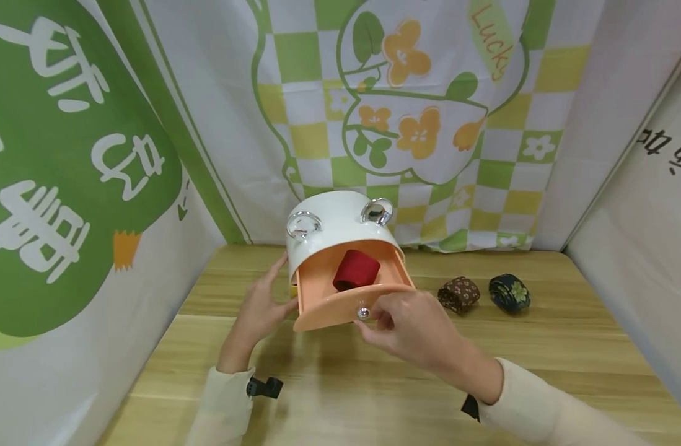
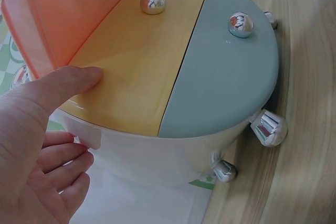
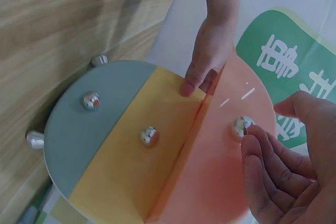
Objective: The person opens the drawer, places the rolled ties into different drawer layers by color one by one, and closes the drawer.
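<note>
With the left hand (image 1: 262, 306) laid flat and open against the white cabinet (image 1: 334, 226) at the table's rear edge, the right hand (image 1: 412, 328), fingertips pinching the silver knob (image 1: 363, 313), should move the orange drawer (image 1: 340, 297) straight.

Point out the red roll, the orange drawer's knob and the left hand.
Red roll (image 1: 355, 270), head view, its top face.
Knob (image 1: 363, 313), head view, the silver ball.
Left hand (image 1: 259, 308), head view, back of the hand.
</note>
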{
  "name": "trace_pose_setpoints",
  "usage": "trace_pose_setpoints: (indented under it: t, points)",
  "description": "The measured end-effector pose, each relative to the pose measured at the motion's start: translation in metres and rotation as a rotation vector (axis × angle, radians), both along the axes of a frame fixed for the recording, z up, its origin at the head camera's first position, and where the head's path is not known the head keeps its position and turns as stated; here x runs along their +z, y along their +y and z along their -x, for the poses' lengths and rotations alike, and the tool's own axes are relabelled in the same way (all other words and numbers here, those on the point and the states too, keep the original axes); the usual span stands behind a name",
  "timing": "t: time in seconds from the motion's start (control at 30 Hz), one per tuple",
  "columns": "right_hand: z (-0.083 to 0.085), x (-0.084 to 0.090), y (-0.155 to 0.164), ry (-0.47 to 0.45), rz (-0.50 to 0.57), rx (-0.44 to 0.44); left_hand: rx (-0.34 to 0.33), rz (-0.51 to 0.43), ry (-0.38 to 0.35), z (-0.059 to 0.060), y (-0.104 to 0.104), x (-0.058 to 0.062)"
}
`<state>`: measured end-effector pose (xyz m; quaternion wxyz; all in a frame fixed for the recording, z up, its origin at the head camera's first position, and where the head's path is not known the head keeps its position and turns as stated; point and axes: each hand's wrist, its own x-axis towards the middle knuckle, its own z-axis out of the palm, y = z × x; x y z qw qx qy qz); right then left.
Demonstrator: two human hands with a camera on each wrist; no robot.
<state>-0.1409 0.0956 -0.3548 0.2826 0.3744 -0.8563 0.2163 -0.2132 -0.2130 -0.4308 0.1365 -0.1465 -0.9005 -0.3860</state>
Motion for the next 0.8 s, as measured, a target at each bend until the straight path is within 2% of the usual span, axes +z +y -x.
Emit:
trace_pose_setpoints:
  t: [0.27, 0.8]
  points:
    - [0.0, -0.016, -0.006, 0.038, 0.016, -0.018, -0.01, -0.005, 0.022, 0.0, 0.0, -0.001]
    - [0.003, -0.024, -0.012, 0.092, 0.05, -0.116, -0.004, -0.008, 0.026, 0.0, 0.001, 0.0]
